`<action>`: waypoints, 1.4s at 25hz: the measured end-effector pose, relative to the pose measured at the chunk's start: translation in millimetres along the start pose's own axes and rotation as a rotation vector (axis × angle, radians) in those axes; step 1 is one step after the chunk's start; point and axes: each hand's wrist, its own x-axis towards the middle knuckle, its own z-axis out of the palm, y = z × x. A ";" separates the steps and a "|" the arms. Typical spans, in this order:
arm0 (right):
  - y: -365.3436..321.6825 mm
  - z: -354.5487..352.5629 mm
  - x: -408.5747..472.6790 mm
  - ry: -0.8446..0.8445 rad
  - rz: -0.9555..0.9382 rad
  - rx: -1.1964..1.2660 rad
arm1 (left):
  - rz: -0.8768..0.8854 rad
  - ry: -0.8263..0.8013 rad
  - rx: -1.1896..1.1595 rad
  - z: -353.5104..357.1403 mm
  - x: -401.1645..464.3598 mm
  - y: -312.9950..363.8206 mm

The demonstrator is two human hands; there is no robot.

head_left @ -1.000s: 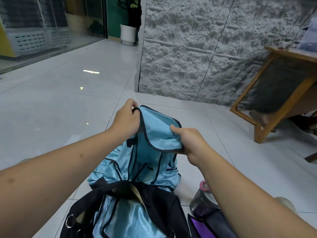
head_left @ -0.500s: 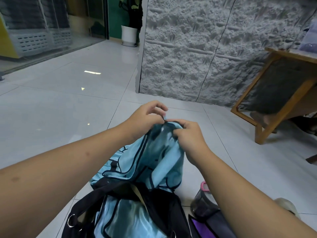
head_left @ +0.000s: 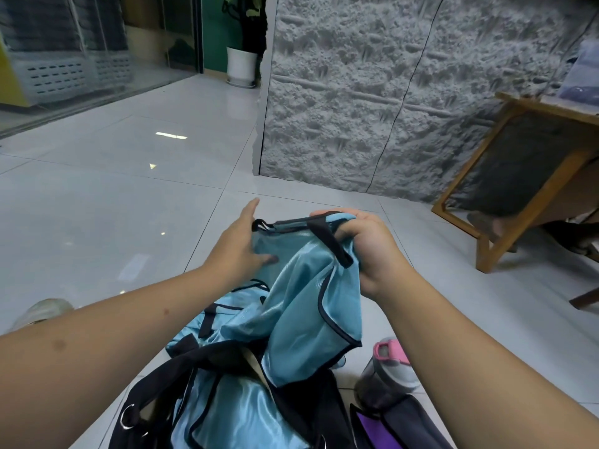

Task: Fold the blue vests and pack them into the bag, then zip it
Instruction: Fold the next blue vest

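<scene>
Mid-fold: right hand [head_left: 372, 251] grips the bunched top edge of a blue vest [head_left: 311, 303] held up over the open black bag [head_left: 227, 384], left hand [head_left: 238, 244] flat with straight fingers against the fabric. At least one vest looks already packed inside; more blue fabric lies behind the bag, zip not done.

A shiny light-blue satin vest with black trim [head_left: 311, 306] is hanging bunched in the air, draping down over the near, open black fabric bag [head_left: 311, 406]. More shiny blue vest fabric [head_left: 240, 416] is lying inside that bag.
</scene>
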 end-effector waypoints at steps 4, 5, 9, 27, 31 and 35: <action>-7.8 -3.3 -3.6 0.005 -0.006 0.056 | -0.029 0.049 0.131 -2.0 6.9 -24.8; -8.4 -5.7 -4.6 0.006 0.000 0.052 | -0.039 0.028 0.174 -2.9 6.0 -28.0; -2.2 -22.3 -2.4 -0.017 0.080 -0.039 | -0.067 0.066 0.042 -6.7 7.4 -27.0; 23.7 -55.1 19.2 -0.517 0.564 -1.447 | -0.242 -0.001 -0.093 -28.1 14.9 7.3; 26.1 -24.1 22.3 -0.268 0.182 -0.849 | -0.213 -0.169 -0.032 -22.2 14.0 38.8; 36.3 6.1 17.8 -0.376 0.264 -0.782 | -0.314 -0.223 -0.202 -17.9 17.0 64.8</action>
